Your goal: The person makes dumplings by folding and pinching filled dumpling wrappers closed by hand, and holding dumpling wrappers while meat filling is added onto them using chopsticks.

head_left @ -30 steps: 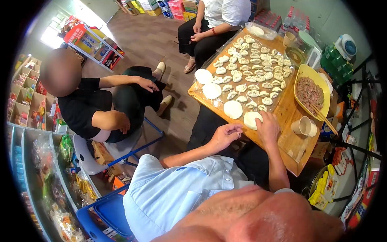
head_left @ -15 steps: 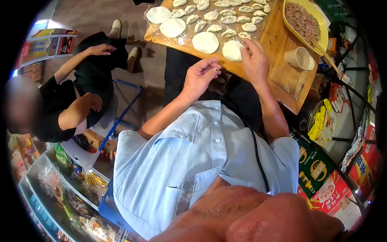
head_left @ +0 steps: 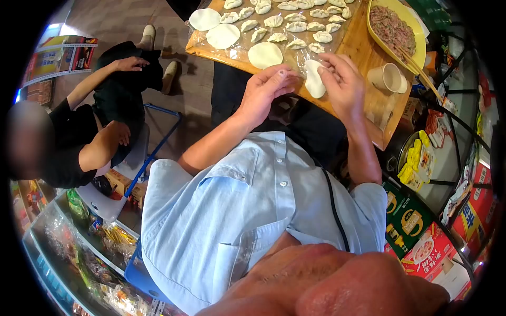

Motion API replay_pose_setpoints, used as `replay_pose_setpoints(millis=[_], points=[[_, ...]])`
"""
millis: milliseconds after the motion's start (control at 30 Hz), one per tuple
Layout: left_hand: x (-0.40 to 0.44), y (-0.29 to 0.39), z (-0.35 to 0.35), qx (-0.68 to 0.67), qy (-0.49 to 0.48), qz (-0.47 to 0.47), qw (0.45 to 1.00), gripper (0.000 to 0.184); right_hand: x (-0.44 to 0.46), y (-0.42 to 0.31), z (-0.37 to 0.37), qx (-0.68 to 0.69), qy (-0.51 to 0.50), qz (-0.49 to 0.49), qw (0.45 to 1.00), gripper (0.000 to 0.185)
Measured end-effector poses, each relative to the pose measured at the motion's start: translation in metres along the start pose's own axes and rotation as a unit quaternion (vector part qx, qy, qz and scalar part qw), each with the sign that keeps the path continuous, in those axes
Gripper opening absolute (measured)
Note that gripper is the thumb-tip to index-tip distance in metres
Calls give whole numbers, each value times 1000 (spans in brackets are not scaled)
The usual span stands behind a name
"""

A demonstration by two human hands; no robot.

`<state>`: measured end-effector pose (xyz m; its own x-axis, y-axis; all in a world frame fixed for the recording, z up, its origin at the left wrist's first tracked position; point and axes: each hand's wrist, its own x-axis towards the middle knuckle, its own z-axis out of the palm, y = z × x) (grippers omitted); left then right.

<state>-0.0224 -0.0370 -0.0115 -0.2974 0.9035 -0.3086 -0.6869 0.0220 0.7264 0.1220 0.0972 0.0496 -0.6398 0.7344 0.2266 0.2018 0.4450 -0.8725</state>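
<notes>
The thumb and bent fingertips of my right hand (head_left: 343, 83) pinch one edge of a pale, round-ended dough wrapper (head_left: 314, 80), which lies over the table's near edge; whether its lower end touches the wood, I can't tell. My left hand (head_left: 267, 88) is just beside it, fingers curled loosely and close together, thumb up near the index finger (nothing that I can make out between them). Both wrists are lifted, and my forearms angle inward from short blue sleeves.

Just beyond my left fingertips, three flat wrappers (head_left: 265, 55) lie in a slanting row along the edge of the wooden table (head_left: 363, 52). Ahead of both hands, pleated dumplings (head_left: 296, 26) sit in loose rows on a clear plastic sheet (head_left: 245, 38). Right of my right fingers is a pair of paper cups (head_left: 382, 78); farther out, a yellow bowl (head_left: 420, 45) holds minced filling (head_left: 391, 29), with chopsticks (head_left: 419, 68) leaning over its rim.

Well left of my left hand, a person in black (head_left: 68, 124) sits on a chair (head_left: 109, 204), near shelves of packets (head_left: 79, 231). Printed boxes (head_left: 411, 217) stand below my right elbow's side.
</notes>
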Motion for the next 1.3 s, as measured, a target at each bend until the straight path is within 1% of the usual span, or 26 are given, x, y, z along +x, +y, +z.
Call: replay_pose_setpoints(millis=[33,67,100,133,167,200,233,267,300,333,367,400,433,500,600,733,800,833,900,933,1000,1033,1133,1200,1233,1300], points=[[4,0,1,-1,1,-1,1000,47,-2,-8,-1,25,-24,12,999,23],[7,-1,2,-39,-23,-10,999,53,-5,-18,-2,25,-25,14,999,23],[10,0,4,-79,-47,-20,996,59,-8,-29,-2,72,-58,25,995,23],[12,2,7,-79,-46,-20,996,59,-10,-34,-2,117,-89,35,988,23],[13,5,11,-158,-66,-69,983,60,-11,-34,-1,117,-89,36,988,23],[15,6,14,-235,-86,-117,961,61,-13,-33,1,128,-121,25,984,24],[17,2,16,-249,-103,-131,954,70,-14,-33,1,138,-152,14,978,24],[19,-5,8,-282,-136,-144,939,69,-12,-34,-1,102,-160,7,982,26],[18,-4,9,-315,-169,-157,921,69,-10,-32,0,101,-159,9,982,26],[15,-4,11,-315,-169,-159,920,69,-7,-29,1,29,-134,-36,990,26],[12,-3,14,-298,-134,-170,930,67,-4,-25,2,-44,-108,-80,990,27],[10,1,18,-279,-100,-181,938,66,-4,-15,6,-66,-90,-91,990,27],[10,2,18,-280,-99,-182,937,66,-4,-10,7,-66,-91,-90,990,27],[9,3,18,-255,-97,-193,942,58,-3,-5,8,-109,-101,-137,979,28],[12,-6,10,-231,-107,-185,949,63,-4,-4,10,-117,-96,-154,976,28],[11,-3,11,-234,-124,-200,943,56,-4,-1,5,-127,-111,-132,977,31],[8,3,17,-179,-93,-208,957,51,-5,-1,1,-28,-127,-41,991,33],[8,2,18,-178,-95,-211,957,51,-7,-1,-3,-29,-123,-39,991,33],[10,1,17,-192,-122,-215,950,47,-9,-2,-11,83,-177,106,975,37],[11,1,17,-190,-124,-216,950,47,-8,-1,-14,83,-174,105,976,37],[10,1,17,-189,-116,-229,948,47,-6,-1,-18,6,-204,45,978,38],[10,2,19,-188,-117,-231,947,47,-6,2,-18,6,-202,46,978,38],[10,4,22,-185,-116,-233,948,47,-7,9,-16,-19,-176,0,984,40],[10,2,21,-187,-91,-239,949,46,-6,8,-17,-36,-169,-20,985,40],[9,2,21,-186,-91,-239,949,46,-8,8,-16,-35,-168,-20,985,40],[9,3,23,-171,-70,-228,956,43,-11,13,-16,82,-154,47,983,40]])
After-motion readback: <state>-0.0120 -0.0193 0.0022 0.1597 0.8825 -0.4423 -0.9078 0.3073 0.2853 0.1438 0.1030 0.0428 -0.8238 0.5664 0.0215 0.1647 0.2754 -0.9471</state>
